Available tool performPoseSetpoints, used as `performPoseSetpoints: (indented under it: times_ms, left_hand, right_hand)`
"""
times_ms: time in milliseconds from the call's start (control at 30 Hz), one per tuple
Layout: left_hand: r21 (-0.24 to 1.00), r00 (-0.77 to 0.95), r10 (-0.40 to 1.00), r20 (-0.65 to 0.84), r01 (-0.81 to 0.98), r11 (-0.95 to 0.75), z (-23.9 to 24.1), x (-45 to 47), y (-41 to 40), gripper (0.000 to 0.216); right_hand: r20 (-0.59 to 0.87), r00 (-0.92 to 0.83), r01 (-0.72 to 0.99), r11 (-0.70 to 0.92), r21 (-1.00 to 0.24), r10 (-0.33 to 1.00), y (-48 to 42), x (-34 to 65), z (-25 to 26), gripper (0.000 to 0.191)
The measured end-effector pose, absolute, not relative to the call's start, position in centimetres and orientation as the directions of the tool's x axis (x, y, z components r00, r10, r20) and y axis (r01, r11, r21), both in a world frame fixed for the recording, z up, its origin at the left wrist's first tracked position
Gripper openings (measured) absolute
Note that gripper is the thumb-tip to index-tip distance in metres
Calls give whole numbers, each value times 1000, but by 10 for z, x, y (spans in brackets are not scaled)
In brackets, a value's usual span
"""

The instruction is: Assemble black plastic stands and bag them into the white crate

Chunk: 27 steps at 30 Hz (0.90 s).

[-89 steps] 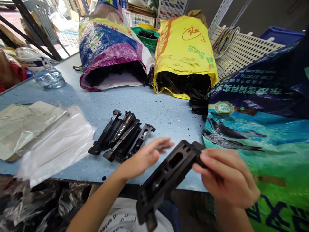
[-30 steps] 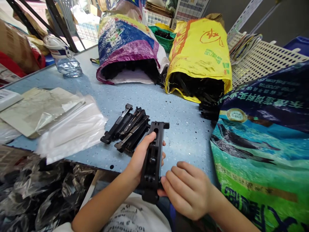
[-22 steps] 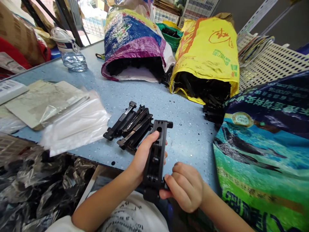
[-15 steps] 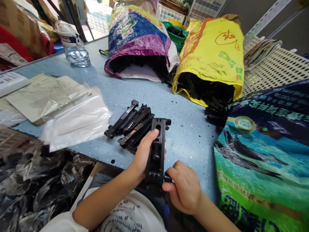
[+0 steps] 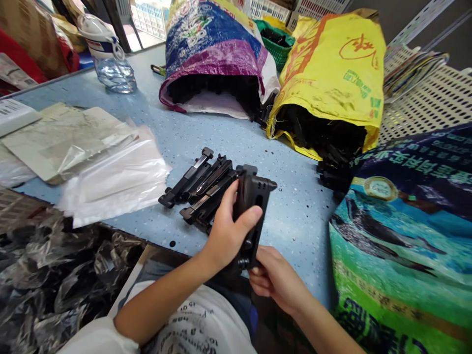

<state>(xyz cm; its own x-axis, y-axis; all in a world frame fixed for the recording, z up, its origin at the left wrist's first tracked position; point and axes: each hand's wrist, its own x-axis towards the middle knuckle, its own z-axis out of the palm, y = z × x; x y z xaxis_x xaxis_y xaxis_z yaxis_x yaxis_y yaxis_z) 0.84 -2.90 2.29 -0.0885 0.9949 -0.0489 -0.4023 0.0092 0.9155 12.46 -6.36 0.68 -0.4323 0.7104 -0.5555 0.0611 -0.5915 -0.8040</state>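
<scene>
My left hand [image 5: 226,231] is wrapped round a long black plastic part [image 5: 252,204], thumb across its face, holding it upright above the blue table's near edge. My right hand [image 5: 275,278] grips the bottom end of the same part from below, fingers curled. Just left of it, a row of several similar black parts [image 5: 199,182] lies side by side on the blue speckled table [image 5: 291,216], touching the held part's far end.
Two woven sacks, purple [image 5: 217,54] and yellow [image 5: 332,73], lie open with black parts inside. A big blue-green sack [image 5: 405,221] stands at the right. Clear plastic bags [image 5: 114,174] and paper lie left; a water bottle [image 5: 106,54] stands far left. Crumpled film [image 5: 55,290] sits below the edge.
The black part went from my right hand into both hands. It has since turned, its face now tilted toward the right, with my left thumb over it and my right hand lower.
</scene>
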Motion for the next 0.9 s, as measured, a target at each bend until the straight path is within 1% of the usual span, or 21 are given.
performPoseSetpoints:
  times_ms: [33, 67, 100, 133, 167, 233, 300, 333, 367, 400, 433, 500, 567, 633, 733, 833, 900]
  left_hand:
    - [901, -78, 994, -75, -433, 34, 23, 8, -27, 43]
    - [882, -69, 992, -105, -467, 61, 23, 6, -26, 40]
    - [860, -56, 989, -137, -502, 91, 24, 5, -24, 38]
    - [835, -31, 985, -170, -535, 127, 24, 4, -22, 36]
    - [806, 5, 979, -202, -567, 170, 24, 3, -21, 34]
    - [744, 95, 961, -259, -615, 261, 24, 2, -19, 29]
    - [695, 167, 943, -287, -641, 325, 24, 3, -19, 29]
    - [681, 191, 936, -297, -645, 347, 23, 4, -19, 29]
    - [672, 203, 930, -307, -646, 363, 23, 5, -20, 29]
    - [669, 208, 926, -316, -643, 373, 24, 6, -20, 29]
    - [673, 206, 924, -322, -636, 377, 24, 6, -21, 29]
    - [706, 172, 934, -313, -615, 350, 26, 7, -21, 29]
    - [756, 103, 959, -264, -596, 272, 28, 7, -21, 32]
    - [782, 51, 972, -229, -585, 214, 29, 7, -20, 37]
    - [778, 42, 967, -253, -585, 229, 29, 6, -18, 39]
    - [732, 102, 940, -325, -602, 319, 27, 8, -18, 35]
    - [662, 195, 901, -388, -622, 419, 25, 10, -17, 31]
  right_hand:
    - [-502, -404, 131, -495, -859, 764, -64, 126, 9, 36]
    - [-403, -374, 222, -342, -913, 835, -65, 128, 10, 36]
    - [-264, -355, 313, -152, -937, 897, -66, 130, 12, 35]
    - [-114, -359, 388, 37, -921, 926, -67, 133, 13, 32]
    - [20, -382, 441, 201, -875, 924, -67, 135, 14, 28]
    - [217, -469, 485, 455, -747, 856, -67, 141, 16, 19]
    - [362, -567, 491, 656, -573, 740, -65, 143, 16, 17]
    - [421, -596, 490, 726, -483, 683, -64, 144, 15, 16]
    - [467, -611, 487, 769, -414, 639, -63, 143, 13, 16]
    - [500, -609, 487, 788, -377, 616, -63, 141, 10, 18]
    - [529, -587, 491, 789, -369, 613, -63, 139, 7, 20]
    - [593, -503, 493, 773, -400, 628, -66, 133, -3, 22]
    - [658, -414, 477, 766, -432, 629, -71, 128, -12, 22]
    - [695, -361, 470, 765, -440, 622, -74, 125, -18, 24]
    - [661, -370, 502, 739, -449, 653, -72, 130, -18, 24]
    - [575, -441, 544, 714, -440, 690, -67, 140, -13, 16]
    - [558, -505, 540, 745, -392, 659, -64, 145, -8, 24]
